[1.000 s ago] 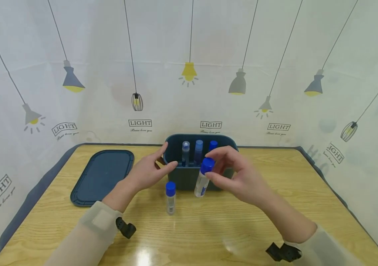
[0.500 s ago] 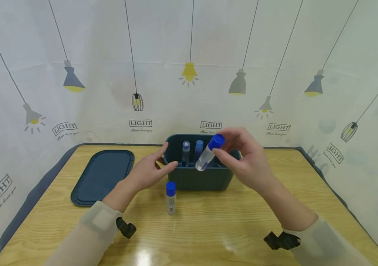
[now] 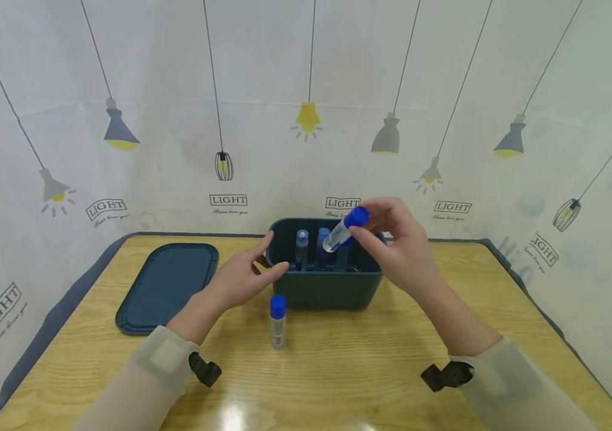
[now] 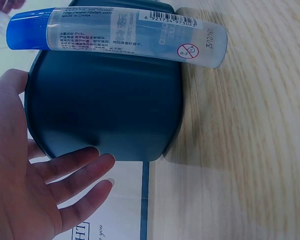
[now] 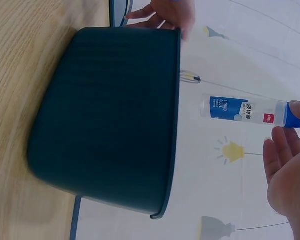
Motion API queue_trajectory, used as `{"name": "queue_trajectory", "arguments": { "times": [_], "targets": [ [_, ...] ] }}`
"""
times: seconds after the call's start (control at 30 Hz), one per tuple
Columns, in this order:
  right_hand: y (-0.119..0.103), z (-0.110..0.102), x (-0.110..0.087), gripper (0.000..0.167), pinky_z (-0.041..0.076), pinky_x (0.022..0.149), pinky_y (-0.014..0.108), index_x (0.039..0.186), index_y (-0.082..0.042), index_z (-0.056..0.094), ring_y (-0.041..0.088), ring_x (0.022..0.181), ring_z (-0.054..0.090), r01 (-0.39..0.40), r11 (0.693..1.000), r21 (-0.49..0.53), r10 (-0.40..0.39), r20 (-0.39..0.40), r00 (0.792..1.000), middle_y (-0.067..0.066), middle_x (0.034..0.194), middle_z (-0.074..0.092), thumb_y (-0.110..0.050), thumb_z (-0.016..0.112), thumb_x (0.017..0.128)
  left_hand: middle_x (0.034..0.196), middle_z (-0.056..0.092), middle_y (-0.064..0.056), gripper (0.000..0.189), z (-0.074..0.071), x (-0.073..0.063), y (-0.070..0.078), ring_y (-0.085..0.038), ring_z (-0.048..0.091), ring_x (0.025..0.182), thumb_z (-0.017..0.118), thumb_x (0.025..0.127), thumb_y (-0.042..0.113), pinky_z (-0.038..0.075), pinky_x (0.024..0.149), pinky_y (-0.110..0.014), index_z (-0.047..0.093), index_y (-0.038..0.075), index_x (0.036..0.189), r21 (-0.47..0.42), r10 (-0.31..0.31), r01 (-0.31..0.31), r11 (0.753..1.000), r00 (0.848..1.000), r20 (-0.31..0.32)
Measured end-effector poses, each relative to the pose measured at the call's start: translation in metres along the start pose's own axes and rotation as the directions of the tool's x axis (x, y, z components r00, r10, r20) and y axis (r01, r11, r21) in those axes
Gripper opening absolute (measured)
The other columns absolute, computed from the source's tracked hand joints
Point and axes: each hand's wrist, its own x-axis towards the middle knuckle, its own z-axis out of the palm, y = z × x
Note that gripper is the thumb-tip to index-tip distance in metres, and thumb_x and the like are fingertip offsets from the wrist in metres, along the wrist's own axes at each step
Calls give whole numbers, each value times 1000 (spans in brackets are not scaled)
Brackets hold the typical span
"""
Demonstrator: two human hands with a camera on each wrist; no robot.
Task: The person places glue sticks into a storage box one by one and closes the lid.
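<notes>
A dark teal storage bin (image 3: 322, 291) stands on the table, its open top facing up. Several glue bottles are upright inside, including one with a pale clear tip (image 3: 302, 248) at the left. My right hand (image 3: 400, 248) pinches the blue cap of a clear liquid glue bottle (image 3: 340, 235), held tilted above the bin's opening; its printed label (image 5: 229, 108) shows in the right wrist view. My left hand (image 3: 241, 275) rests against the bin's left end, fingers spread and loosely extended. Another blue-capped glue bottle (image 3: 278, 323) stands in front of the bin, large in the left wrist view.
A dark teal lid (image 3: 168, 287) lies flat on the wooden table (image 3: 333, 371) at the left. Behind the table hangs a pale cloth (image 3: 263, 120) printed with lamps, close behind the bin.
My right hand has lifted the glue bottle from in front of the bin up over its opening, tilting it further. My left hand has stayed at the bin's left end.
</notes>
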Motion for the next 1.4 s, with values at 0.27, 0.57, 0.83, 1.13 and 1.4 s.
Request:
{"name": "queue_trajectory", "arguments": {
  "times": [0.27, 0.57, 0.83, 1.13, 1.4],
  "targets": [
    [23, 4, 3, 37, 57, 91, 20, 137, -3, 63, 9, 100, 69, -67, 997, -32, 68, 27, 997, 12, 115, 74, -3, 77, 102, 133, 73, -9, 93, 0, 0, 0, -22, 73, 103, 59, 105, 71, 60, 79, -35, 20, 30, 178, -4, -2, 2, 1000, 1000, 2],
    [39, 13, 4, 41, 58, 94, 30, 146, -13, 64, 23, 107, 72, -124, 984, -131, 136, 89, 987, 11, 124, 76, -13, 75, 106, 132, 74, -10, 94, 0, -1, 0, -22, 73, 103, 60, 105, 70, 60, 79, -36, 20, 28, 178, -4, 2, -2, 1000, 1000, -2],
    [51, 24, 6, 42, 60, 98, 52, 148, -17, 66, 30, 111, 73, -212, 959, -185, 241, 153, 958, 10, 134, 72, -19, 74, 107, 131, 74, -9, 93, 0, 0, 0, -22, 73, 103, 59, 105, 70, 60, 79, -35, 19, 29, 178, 2, -4, 4, 1000, 1000, 3],
    [59, 39, 10, 42, 63, 92, 53, 147, -17, 66, 33, 110, 75, -242, 940, -242, 292, 201, 935, 13, 133, 73, -23, 76, 106, 131, 74, -9, 94, 0, 1, -1, -23, 73, 103, 59, 104, 71, 61, 82, -38, 20, 28, 178, -3, -8, 8, 1000, 1000, 4],
    [59, 53, 15, 38, 63, 88, 47, 143, -20, 67, 28, 107, 74, -248, 924, -291, 329, 274, 904, 9, 131, 73, -27, 75, 107, 131, 74, -9, 94, 0, 1, 0, -23, 73, 104, 58, 104, 73, 62, 84, -38, 19, 30, 178, -4, -7, 7, 1000, 1000, 6]
  ]
}}
